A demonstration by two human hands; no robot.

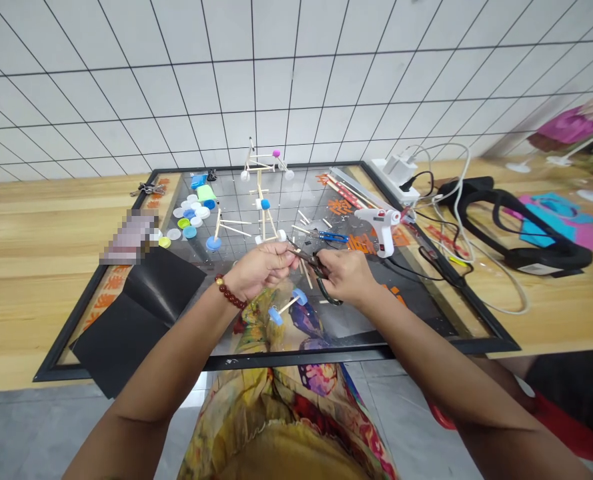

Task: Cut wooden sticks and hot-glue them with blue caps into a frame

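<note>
In my right hand is a pair of dark-handled scissors, its blades pointing left to the fingertips of my left hand. My left fingers are pinched together at the blade tips; whatever they hold is too small to make out. Just below the hands lies a wheel pair, two blue caps joined by a thin stick. Beyond the hands stand a stick frame with a blue cap on it, and another stick piece with a blue cap base. Loose thin sticks are scattered nearby.
Bottle caps lie left on the black-framed glass board, near black sheets. At right are a white glue gun, a blue-handled tool, a power strip with cables and a black headset-like strap.
</note>
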